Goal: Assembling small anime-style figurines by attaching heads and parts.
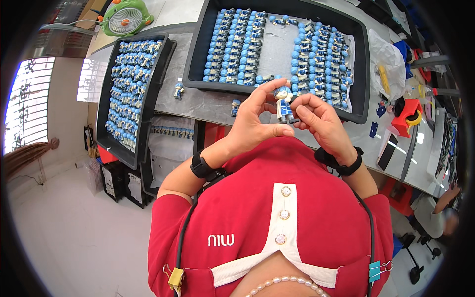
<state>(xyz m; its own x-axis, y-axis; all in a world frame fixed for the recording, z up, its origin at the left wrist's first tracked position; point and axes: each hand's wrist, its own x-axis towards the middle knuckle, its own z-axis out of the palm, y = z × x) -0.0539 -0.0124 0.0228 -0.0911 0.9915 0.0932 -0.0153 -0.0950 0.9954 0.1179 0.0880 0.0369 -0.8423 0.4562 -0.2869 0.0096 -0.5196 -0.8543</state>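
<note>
Head camera view shows one small figurine (284, 106), with blue hair and blue-and-white clothes, held by both hands in front of the chest, near the table's close edge and just before the near wall of the large black tray (362, 64). The left hand (255, 111) is grasping it lengthwise: the index finger bends over the head, and the thumb is at the feet. The right hand (319, 119) has its thumb and curled fingers closed at the figurine's right side; the exact contact there is partly hidden. Probably this shared hold keeps so small a piece steady, with its front turned up to the eyes.

In the large tray, similar figurines (220, 49) lie in close rows on a pale liner, most likely so that they do not roll and are easy to count. A second black tray (148, 99), at the left edge of the table, also carries packed rows. Two loose figurines rest on the table between these trays: one (178, 90) close to the second tray, another (236, 107) near the left hand, perhaps laid there for easy reach. Toward the right edge of the table stands a red tape dispenser (406, 116), and at the far left corner a green fan (126, 20).
</note>
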